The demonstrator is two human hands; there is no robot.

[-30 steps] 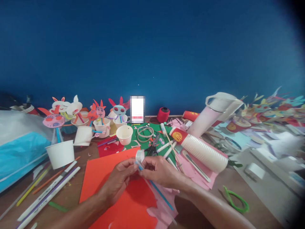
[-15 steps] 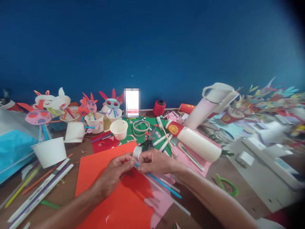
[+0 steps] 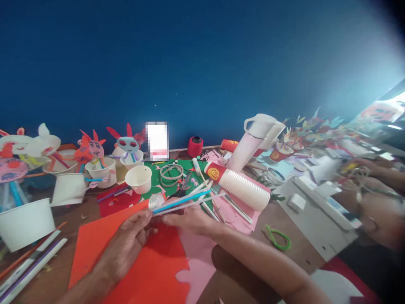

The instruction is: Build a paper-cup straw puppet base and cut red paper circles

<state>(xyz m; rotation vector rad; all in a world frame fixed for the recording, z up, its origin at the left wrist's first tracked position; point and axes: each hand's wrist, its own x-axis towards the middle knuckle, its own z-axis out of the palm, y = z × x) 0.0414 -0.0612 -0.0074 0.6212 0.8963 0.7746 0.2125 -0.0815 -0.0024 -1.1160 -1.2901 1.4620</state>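
In the middle, my left hand [image 3: 133, 236] pinches the near ends of a blue straw [image 3: 183, 200] and thin clear straws beside it. The straws slant up to the right. Just under them is my right hand [image 3: 193, 219], its thumb stretched towards the left hand and its other fingers loosely bent, partly smeared. Its fingertips lie close to the straws; whether they touch is unclear. Beyond the left fingertips sits a small white roll [image 3: 155, 202], probably tape. Beneath both hands lies an orange sheet [image 3: 126, 274], with a pink sheet [image 3: 198, 261] beside it.
White cups with paper-faced puppets [image 3: 128, 145] line the left. A cream cup [image 3: 138, 179], scissors [image 3: 182, 185] and a stack of paper cups [image 3: 245, 190] lie behind my hands. At right are a green loop [image 3: 278, 237], a grey board [image 3: 329, 236] and another person's arm [image 3: 376, 169].
The straws have swung from pointing down-right to pointing up-right. My hands have moved apart a little, and the view has turned right, bringing another person's arm into sight.
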